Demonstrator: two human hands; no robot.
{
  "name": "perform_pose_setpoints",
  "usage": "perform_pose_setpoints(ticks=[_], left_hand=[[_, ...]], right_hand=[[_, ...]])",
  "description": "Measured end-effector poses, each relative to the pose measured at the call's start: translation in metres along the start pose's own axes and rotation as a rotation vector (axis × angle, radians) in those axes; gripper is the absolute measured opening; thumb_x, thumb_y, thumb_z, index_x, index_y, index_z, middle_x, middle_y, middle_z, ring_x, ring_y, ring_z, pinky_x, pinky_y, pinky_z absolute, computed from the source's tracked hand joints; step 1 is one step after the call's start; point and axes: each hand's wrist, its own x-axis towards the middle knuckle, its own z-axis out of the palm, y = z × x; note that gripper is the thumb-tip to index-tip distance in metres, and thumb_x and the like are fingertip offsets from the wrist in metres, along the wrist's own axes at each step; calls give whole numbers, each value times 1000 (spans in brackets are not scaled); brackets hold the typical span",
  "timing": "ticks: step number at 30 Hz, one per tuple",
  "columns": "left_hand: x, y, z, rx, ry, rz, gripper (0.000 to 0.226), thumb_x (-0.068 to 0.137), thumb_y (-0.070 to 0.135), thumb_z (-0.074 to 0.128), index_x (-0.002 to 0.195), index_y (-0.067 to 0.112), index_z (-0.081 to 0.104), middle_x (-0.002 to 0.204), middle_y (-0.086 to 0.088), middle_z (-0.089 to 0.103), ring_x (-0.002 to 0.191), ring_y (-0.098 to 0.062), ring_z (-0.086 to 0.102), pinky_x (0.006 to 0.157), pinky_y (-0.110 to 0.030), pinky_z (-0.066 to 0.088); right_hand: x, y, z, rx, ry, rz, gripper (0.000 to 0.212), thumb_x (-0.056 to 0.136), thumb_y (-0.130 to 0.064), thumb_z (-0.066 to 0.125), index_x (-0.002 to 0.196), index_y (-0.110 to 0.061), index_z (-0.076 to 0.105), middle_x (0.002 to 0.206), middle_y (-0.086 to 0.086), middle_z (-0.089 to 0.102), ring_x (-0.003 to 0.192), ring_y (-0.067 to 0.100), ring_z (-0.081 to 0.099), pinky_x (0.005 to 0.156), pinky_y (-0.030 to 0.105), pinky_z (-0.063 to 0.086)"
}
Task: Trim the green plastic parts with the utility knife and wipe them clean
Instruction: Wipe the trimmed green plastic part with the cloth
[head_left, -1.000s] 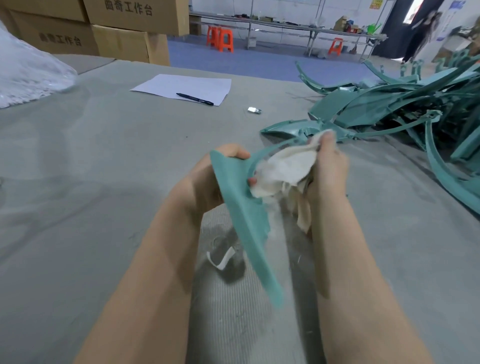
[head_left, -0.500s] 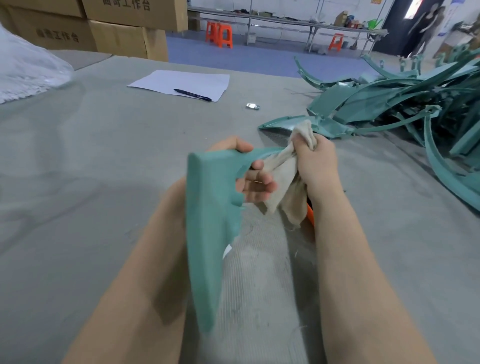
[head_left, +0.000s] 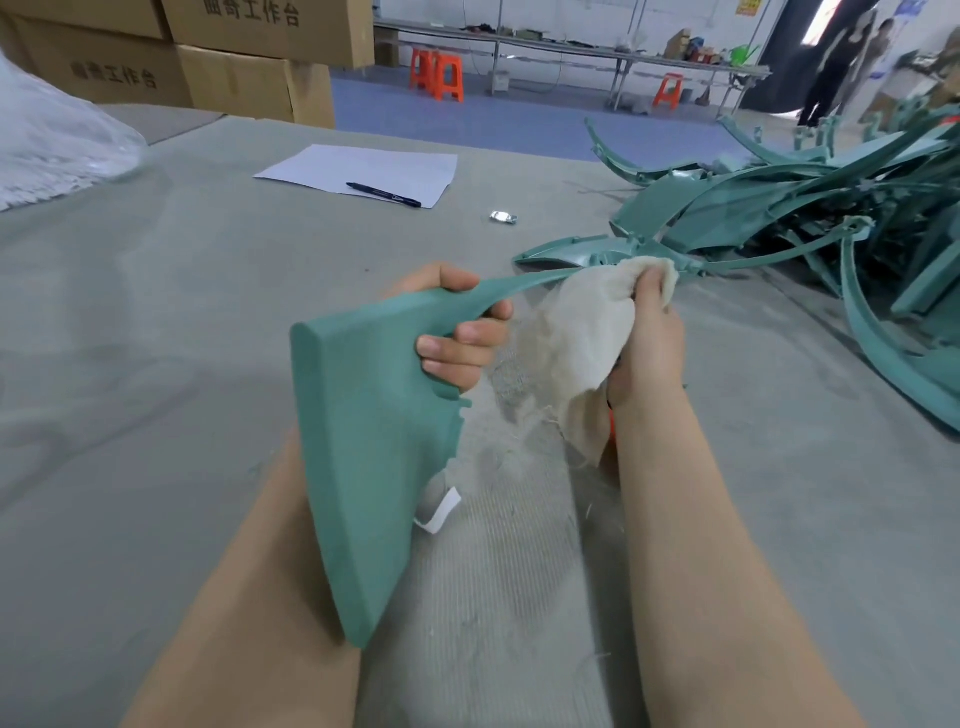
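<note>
Above the middle of the grey felt-covered table (head_left: 156, 364), toward its near edge, the person holds one green plastic part (head_left: 363, 441) up off the surface. The left hand (head_left: 457, 332) grips it where the broad flat blade narrows into a thin curved arm, fingers curled round the edge. The blade hangs down and toward the person, covering part of the left forearm. The right hand (head_left: 649, 338) is just beside the left, closed tight on a bunched off-white cloth (head_left: 576, 332) that wraps the thin arm, and the loose end of the cloth drapes below the wrist. A sliver of something orange (head_left: 612, 423) shows under that wrist (too hidden to tell what it is). A white strip (head_left: 439, 514) lies on the felt below the blade.

At the right edge of the table, a tangled pile of green parts (head_left: 779, 208) lies well apart from the left hand, its nearest piece close behind the cloth. Toward the far edge are a sheet of paper (head_left: 363, 166) with a pen (head_left: 384, 195) on it and, to their right, a small silvery object (head_left: 504, 217). Cardboard boxes (head_left: 234, 78) stand beyond the far left corner.
</note>
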Motion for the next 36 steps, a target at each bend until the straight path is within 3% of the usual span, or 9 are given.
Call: perform_pose_setpoints(ticks=[2,7,10,13,17,21,28,34,36], left_hand=[[-4,3,-5,-110,-52,-13,27,66,17,51,73,-7,62,44,-9,46,29,-9,17,31,-15,22],[-5,4,-11,-174,-85,-52,32,67,12,52,80,-15,62,45,-14,48,30,-11,20,36,-15,25],[-4,4,-7,-58,-39,-60,35,62,16,53,77,-12,66,41,-9,46,29,-8,16,33,-13,21],[-1,3,-1,-37,-100,-76,40,64,17,52,84,-14,67,41,-11,46,29,-9,17,35,-13,22],[-3,5,0,-215,-233,-98,43,75,7,52,102,-26,56,49,-23,51,33,-13,27,41,-20,28],[-7,8,-5,-238,-236,-68,46,77,9,46,105,-27,54,50,-22,51,32,-14,28,42,-21,27],[3,6,1,-132,-255,-66,46,74,11,47,103,-22,60,48,-20,50,32,-14,27,38,-20,30],[-4,6,4,129,-27,44,44,68,24,42,82,-1,75,39,0,41,29,-8,12,31,-11,20],[-6,6,4,118,-10,48,42,65,24,45,81,-2,74,38,0,40,30,-8,11,31,-11,18]], right_hand=[[2,-2,-2,-7,97,-56,49,100,-52,33,117,-15,61,115,6,67,105,23,64,93,37,52],[5,-13,-10,298,123,-44,30,97,-30,45,113,-12,63,87,-1,68,77,13,65,56,18,49],[4,-15,-8,236,143,-159,30,96,-25,53,122,-14,44,99,3,61,80,12,61,64,22,53],[4,-11,-2,17,106,-317,15,96,-16,54,110,-10,52,103,8,61,90,16,59,86,34,51],[-4,-2,8,-205,-101,-421,36,100,-27,49,81,-1,64,72,0,59,70,8,52,66,26,43],[-4,-4,9,-335,-124,-532,43,101,-30,45,62,-12,47,60,-3,45,61,12,40,63,33,34],[-6,-8,5,-122,-52,-77,49,99,-45,46,58,-18,43,35,-13,43,32,4,43,36,14,31],[-16,-13,8,152,-290,-93,26,97,-22,57,110,1,63,84,7,65,75,17,62,71,33,56],[-14,-13,9,15,-242,-189,19,98,-20,55,89,-5,64,81,7,62,79,21,58,77,40,52]])
